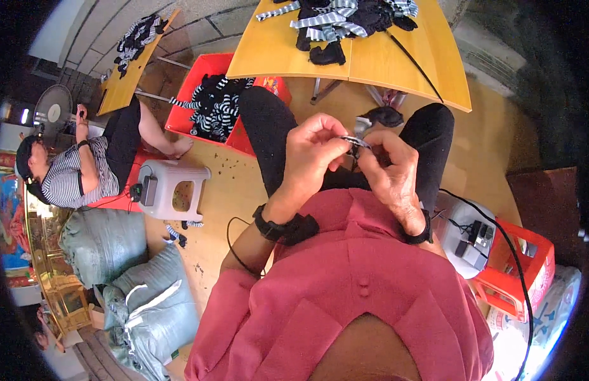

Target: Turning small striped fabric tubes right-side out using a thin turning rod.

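Where two hands (pixel 310 152) (pixel 393 166) pinch, one striped piece (pixel 356 141).

Here we are up on the wearer's head, left lens of the side-by-side pair, peering steeply down over the red shirt (pixel 364 254) to the two hands (pixel 391 168), close in and near the middle! Out ahead, along the top, runs the bench (pixel 294 54); away left, farther off, a co-worker (pixel 85 168). And it's a wide, upright fisheye: straight lines bow, the sides sink into black.
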Available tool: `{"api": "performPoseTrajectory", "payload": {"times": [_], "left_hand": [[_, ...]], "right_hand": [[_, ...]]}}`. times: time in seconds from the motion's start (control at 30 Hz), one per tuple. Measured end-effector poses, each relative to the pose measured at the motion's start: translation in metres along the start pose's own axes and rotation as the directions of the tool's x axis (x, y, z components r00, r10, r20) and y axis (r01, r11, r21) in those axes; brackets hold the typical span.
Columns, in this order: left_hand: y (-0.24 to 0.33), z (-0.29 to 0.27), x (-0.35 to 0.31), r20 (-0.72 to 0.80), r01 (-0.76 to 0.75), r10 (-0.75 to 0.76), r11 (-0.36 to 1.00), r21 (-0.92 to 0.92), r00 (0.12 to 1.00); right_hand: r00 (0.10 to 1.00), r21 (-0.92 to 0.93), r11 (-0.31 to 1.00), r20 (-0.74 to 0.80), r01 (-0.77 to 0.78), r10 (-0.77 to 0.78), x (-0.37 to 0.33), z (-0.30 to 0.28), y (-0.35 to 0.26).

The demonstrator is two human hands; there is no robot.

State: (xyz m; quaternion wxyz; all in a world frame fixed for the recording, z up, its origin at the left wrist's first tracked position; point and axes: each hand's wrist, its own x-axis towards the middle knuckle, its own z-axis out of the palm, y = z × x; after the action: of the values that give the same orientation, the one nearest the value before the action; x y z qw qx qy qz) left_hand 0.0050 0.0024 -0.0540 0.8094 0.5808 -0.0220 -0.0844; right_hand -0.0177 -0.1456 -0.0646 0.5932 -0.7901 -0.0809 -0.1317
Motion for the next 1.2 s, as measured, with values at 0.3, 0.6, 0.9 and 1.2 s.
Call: {"api": "performPoseTrajectory", "payload": {"times": [0.3, 0.6, 0.9, 1.2], "left_hand": [[-0.003, 0.000, -0.001, -0.096, 0.037, -0.054, 0.985, -0.171, 0.994], [-0.005, -0.014, 0.000, 0.269, 0.284, -0.179, 0.858, -0.429, 0.946], [-0.001, -0.005, -0.004, 0.123, 0.106, -0.077, 0.963, -0.247, 0.989], [-0.004, -0.008, -0.002, 0.209, 0.212, -0.168, 0.953, -0.215, 0.964]], "right_hand": [[0.969, 0.056, 0.968, 0.036, -0.245, 0.243, -0.002, 0.010, 0.004], [0.992, 0.253, 0.964, -0.079, -0.077, 0.099, 0.000, 0.006, 0.004], [0.992, 0.376, 0.918, 0.078, -0.125, 0.103, -0.002, -0.013, -0.007], [0.973, 0.121, 0.992, 0.233, -0.038, 0.009, 0.013, -0.021, -0.015]]}}
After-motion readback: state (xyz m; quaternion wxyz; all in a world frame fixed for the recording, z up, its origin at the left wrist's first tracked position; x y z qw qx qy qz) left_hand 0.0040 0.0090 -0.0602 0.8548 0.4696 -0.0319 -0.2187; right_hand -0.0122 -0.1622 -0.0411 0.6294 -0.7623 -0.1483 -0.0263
